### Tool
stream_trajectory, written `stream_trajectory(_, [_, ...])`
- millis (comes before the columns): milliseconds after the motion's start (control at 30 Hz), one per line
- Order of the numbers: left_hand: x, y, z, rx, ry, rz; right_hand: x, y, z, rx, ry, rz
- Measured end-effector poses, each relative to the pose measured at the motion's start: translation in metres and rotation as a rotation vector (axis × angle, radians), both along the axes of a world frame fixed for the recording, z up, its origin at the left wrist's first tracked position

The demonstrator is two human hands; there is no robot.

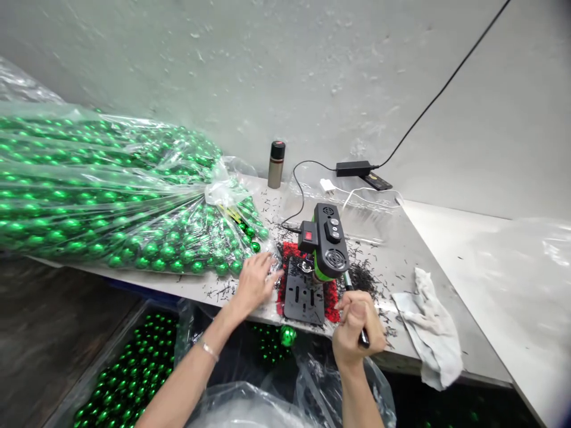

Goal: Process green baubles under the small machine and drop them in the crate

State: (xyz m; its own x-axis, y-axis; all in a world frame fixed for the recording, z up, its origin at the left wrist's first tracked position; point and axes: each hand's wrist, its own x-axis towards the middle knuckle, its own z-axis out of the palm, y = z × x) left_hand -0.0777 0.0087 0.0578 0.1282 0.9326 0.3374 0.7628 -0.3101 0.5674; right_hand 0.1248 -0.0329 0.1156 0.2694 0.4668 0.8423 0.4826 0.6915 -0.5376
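My left hand (pixel 256 280) rests its outstretched fingers beside the mouth of a clear plastic bag (pixel 214 193) of shiny green balls (pixel 256 246); I see nothing held in it. My right hand (pixel 358 328) is wrapped round a black handle (pixel 364 340) with a pale metal shaft, which runs up beside a small black and green bench machine (pixel 330 241). The machine has round vents and a red switch, and stands over a slotted dark plate (pixel 304 297) on a red base. One green ball (pixel 288 336) shows just below the table's front edge.
Small black scraps (pixel 361 276) litter the tabletop (pixel 401 238). A bottle (pixel 276 164) stands against the wall, left of a power adapter (pixel 353 169) with cables. A white cloth (pixel 430 333) hangs over the front edge. More green balls (pixel 134 362) lie in a lined container below.
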Motion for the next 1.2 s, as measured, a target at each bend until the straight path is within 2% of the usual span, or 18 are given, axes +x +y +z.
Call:
stream_trajectory(33, [-0.007,0.018,0.005,-0.041,0.032,0.053,0.0,0.0,-0.002,0.005,-0.009,0.002])
stream_trajectory(133, [-0.022,0.059,0.012,-0.091,0.043,0.096,0.002,0.0,-0.004,0.012,-0.037,0.012])
stream_trajectory(233, [-0.028,0.072,0.01,-0.12,0.015,0.09,0.003,0.001,-0.006,0.019,-0.043,0.006])
stream_trajectory(333, [-0.028,0.066,0.012,-0.153,-0.068,0.078,0.003,0.001,-0.008,0.031,-0.044,-0.006])
stream_trajectory(400, [-0.025,0.055,0.015,-0.255,-0.297,0.059,0.003,0.001,-0.008,0.036,-0.053,-0.008])
stream_trajectory(500, [-0.012,0.035,0.016,-0.469,-0.751,-0.013,0.003,0.001,-0.006,0.028,-0.07,-0.001])
stream_trajectory(567, [0.001,0.022,0.01,-0.584,-0.928,-0.063,0.003,0.001,-0.005,0.027,-0.077,0.008])
stream_trajectory(667, [0.02,0.007,-0.004,-0.694,-1.037,-0.075,0.003,0.001,-0.004,0.041,-0.084,0.014])
stream_trajectory(733, [0.031,0.002,-0.014,-0.693,-1.007,-0.07,0.004,0.001,-0.004,0.039,-0.096,0.009])
stream_trajectory(833, [0.043,-0.001,-0.022,-0.614,-0.838,-0.089,0.004,0.001,-0.005,0.029,-0.118,0.006])
stream_trajectory(1000, [0.052,-0.002,-0.02,-0.355,-0.44,-0.16,0.006,0.0,-0.009,0.023,-0.12,0.02])
stream_trajectory(1100, [0.056,-0.001,-0.022,-0.218,-0.325,-0.225,0.006,0.0,-0.009,0.018,-0.116,0.027])
stream_trajectory(1200, [0.06,-0.002,-0.03,-0.087,-0.257,-0.26,0.006,-0.001,-0.009,0.017,-0.105,0.036])
